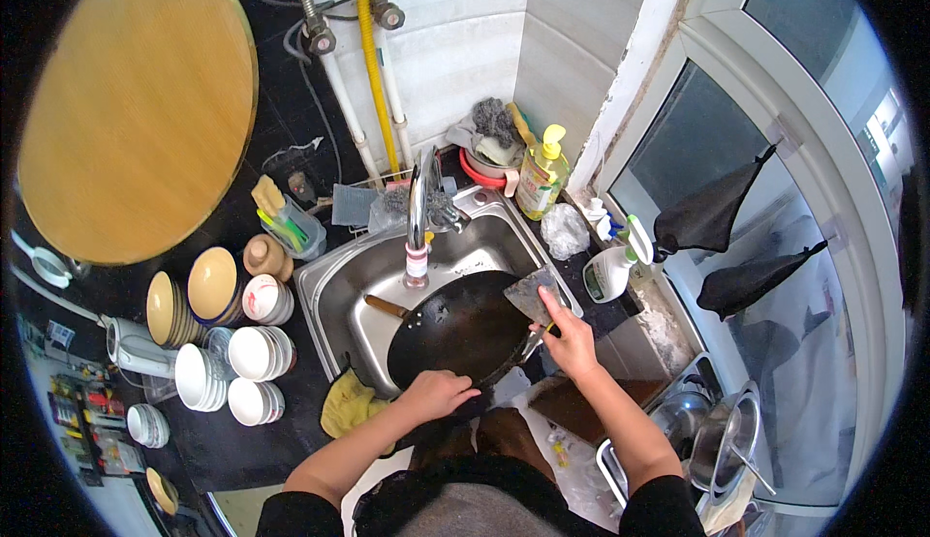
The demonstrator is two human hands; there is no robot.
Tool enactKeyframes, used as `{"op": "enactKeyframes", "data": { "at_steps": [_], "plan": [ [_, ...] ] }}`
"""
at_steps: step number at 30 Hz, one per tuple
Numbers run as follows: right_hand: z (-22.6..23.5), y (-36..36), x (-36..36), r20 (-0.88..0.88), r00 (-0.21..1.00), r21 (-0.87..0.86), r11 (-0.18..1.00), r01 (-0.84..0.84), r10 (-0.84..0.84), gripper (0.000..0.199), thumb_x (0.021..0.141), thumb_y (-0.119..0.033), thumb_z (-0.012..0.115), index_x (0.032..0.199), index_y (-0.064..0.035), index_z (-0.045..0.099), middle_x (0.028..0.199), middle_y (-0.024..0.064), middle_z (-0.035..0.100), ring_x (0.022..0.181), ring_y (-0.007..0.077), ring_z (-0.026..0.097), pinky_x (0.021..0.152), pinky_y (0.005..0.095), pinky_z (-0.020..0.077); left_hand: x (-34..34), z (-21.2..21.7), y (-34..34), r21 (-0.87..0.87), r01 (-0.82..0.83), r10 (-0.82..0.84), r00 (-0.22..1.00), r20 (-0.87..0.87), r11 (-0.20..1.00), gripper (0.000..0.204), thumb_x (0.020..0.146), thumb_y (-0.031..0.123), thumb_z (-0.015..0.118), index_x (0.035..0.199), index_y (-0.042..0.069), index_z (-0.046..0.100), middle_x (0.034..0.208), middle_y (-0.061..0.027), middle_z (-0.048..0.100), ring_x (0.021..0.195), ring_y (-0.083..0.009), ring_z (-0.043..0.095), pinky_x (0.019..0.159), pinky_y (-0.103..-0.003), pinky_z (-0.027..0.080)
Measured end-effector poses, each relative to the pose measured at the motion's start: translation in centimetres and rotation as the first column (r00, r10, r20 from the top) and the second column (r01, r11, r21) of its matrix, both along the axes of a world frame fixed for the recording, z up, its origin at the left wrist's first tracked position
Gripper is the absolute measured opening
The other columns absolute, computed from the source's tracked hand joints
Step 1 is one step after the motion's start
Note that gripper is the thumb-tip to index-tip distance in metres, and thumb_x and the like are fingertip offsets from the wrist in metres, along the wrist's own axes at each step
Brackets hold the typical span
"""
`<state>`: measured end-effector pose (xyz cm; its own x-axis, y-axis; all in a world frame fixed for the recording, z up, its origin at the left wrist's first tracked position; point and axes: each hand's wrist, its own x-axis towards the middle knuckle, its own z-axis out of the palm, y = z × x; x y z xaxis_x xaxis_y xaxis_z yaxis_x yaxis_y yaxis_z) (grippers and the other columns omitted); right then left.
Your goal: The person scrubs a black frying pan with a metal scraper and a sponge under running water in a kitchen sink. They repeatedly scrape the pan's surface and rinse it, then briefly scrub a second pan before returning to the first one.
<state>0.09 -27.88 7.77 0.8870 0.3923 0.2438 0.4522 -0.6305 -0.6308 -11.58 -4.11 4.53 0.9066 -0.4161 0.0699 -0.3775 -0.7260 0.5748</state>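
Head view puts us over a steel sink [363,280], where the dark wok [460,329] sits tilted in the basin, its wooden handle [386,306] pointing toward the far left. Our left hand [441,395] has its fingers curled closed on the wok's near rim, seemingly to steady it. Our right hand [570,341] grips a flat grey piece [531,295] at the wok's right side; we cannot tell whether it is a pad or a blade, nor whether it touches the metal. We judge the work on the wok to be under way rather than finished: it is in the sink, both hands are on the job, and its inside looks dark all over, so we cannot tell how much has been gone over. What remains, by our reading, is the rest of that surface. On the counter [302,411] to the left, white bowls [256,353] stand stacked well apart from the wok; whether they are washed, we cannot say. A yellow cloth [349,406] lies at the sink's near left corner, while a soap bottle [541,186] and a spray bottle [608,274] stand beyond its right side.
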Motion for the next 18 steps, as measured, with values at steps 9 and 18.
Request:
{"op": "enactKeyframes", "data": {
  "at_steps": [9,18],
  "plan": [
    [-1.5,-0.9,0.9,0.04,0.998,0.071,0.996,-0.058,0.055,0.074,0.072,-0.011,0.072,0.136,-0.0278,0.038,0.092,0.0124,0.062,0.075,0.0325,0.06,0.06,0.0384,0.0481,3.1,3.2,-5.0,-0.305,-0.189,0.207,0.978,0.027,0.933,0.033,0.077,0.03,0.068,0.096,0.005,0.058,0.095,-0.0107,0.057,0.097,-0.03,0.052,0.081,-0.039,0.045],
    [-1.4,-2.8,1.4,-0.198,0.977,0.13,0.99,-0.055,0.08,0.077,0.07,-0.001,0.07,0.136,-0.0235,0.039,0.103,0.0173,0.06,0.09,0.0328,0.059,0.075,0.0369,0.0475,5.2,0.6,-10.5,-0.397,-0.318,0.267,0.947,-0.179,0.861,0.025,0.079,0.023,0.066,0.075,0.0,0.056,0.084,-0.0107,0.057,0.085,-0.0293,0.051,0.078,-0.036,0.042]
  ]
}}
